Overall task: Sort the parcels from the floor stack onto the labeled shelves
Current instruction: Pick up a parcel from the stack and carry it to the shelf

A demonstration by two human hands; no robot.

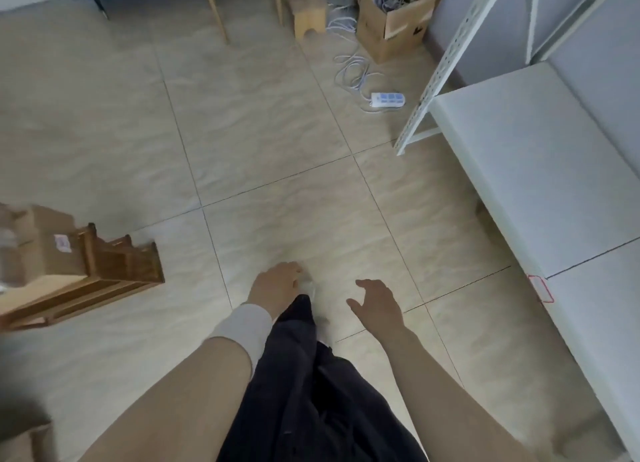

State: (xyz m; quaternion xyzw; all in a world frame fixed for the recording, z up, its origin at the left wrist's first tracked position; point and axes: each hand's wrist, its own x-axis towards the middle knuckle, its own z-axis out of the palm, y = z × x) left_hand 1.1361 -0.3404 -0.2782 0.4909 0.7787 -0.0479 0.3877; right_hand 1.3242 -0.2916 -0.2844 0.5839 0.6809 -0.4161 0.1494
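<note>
Neither hand held anything: the left hand hung loosely curled and the right hand had its fingers spread. The parcels sat blurred at the left edge beside a wooden rack, well apart from the white shelf on the right. The step looked like fetching, so the next move called for turning left and stooping for a box.

Beige tiled floor. Far right — open cardboard box of tangled cables, with a coiled cord and white power strip nearby. Left — dark wooden rack.
</note>
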